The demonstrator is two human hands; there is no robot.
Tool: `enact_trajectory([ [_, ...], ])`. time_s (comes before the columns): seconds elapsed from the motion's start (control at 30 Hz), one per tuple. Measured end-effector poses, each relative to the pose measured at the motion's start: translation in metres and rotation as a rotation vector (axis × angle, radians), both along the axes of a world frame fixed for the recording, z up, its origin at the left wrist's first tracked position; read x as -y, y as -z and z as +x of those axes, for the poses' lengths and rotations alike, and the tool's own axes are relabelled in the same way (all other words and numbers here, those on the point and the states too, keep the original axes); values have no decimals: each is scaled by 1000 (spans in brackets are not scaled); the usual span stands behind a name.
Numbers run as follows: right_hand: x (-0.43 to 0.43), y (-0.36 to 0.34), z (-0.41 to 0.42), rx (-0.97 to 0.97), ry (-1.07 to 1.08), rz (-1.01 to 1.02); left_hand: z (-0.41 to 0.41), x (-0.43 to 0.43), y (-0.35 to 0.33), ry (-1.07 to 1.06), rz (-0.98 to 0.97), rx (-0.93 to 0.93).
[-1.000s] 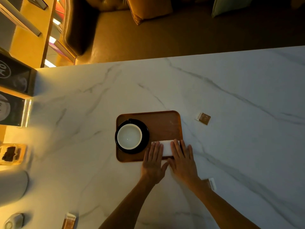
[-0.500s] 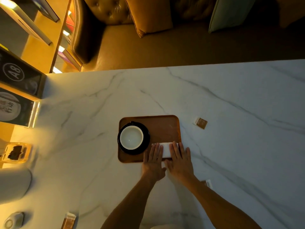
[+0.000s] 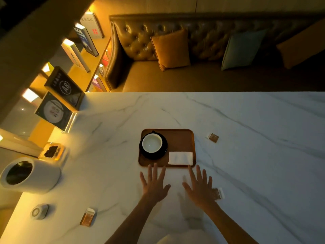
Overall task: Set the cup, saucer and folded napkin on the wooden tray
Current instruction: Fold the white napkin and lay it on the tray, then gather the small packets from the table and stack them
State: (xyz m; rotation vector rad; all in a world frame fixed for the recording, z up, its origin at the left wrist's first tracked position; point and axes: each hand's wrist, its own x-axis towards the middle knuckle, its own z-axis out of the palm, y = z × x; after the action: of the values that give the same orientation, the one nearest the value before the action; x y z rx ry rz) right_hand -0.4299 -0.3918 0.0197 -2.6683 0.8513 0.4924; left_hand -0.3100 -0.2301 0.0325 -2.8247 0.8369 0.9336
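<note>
A wooden tray (image 3: 181, 140) lies in the middle of the white marble table. On its left part stands a white cup (image 3: 152, 143) on a black saucer (image 3: 162, 153). A folded white napkin (image 3: 180, 158) lies flat in the tray's near right corner. My left hand (image 3: 154, 184) hovers just in front of the tray's near edge, palm down, fingers spread, holding nothing. My right hand (image 3: 198, 185) is beside it below the napkin, also spread and empty. Neither hand touches the tray's contents.
Small brown sachets lie right of the tray (image 3: 213, 137), by my right wrist (image 3: 218, 193) and at the near left (image 3: 87, 217). A white cylindrical container (image 3: 29, 175), a small dish (image 3: 52, 151) and sign stands (image 3: 59, 111) line the left edge. A sofa lies beyond the table.
Both hands have lifted off the napkin and pulled back toward me, spreading apart. The napkin stays flat on the tray. The camera has tilted up, showing more of the sofa.
</note>
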Motion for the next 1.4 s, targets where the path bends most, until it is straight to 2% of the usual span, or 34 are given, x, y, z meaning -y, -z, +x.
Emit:
enact_trajectory([
  [0.23,-25,-18,-45,-31,-16,18,-35,-63,0,-72,29,-42],
  [0.5,-62,-33,-45,20,-29,115,-53,-129,-5,-176,-22,-80],
  [0.63,-105,-40,-16,21,14,263,-46,-182,-14,-352,-93,-117],
  [0.77,-169,-45,27,-4,-33,348,-27,-247,-20,-519,-142,-64],
  [0.9,-243,-41,66,-86,-46,421,-2,-306,-16,-723,-251,-57],
  [1.13,-336,-20,109,-135,178,549,36,-367,2,-983,-386,-162],
  [1.4,-403,8,150,-272,380,686,63,-378,29,-922,-477,-317],
])
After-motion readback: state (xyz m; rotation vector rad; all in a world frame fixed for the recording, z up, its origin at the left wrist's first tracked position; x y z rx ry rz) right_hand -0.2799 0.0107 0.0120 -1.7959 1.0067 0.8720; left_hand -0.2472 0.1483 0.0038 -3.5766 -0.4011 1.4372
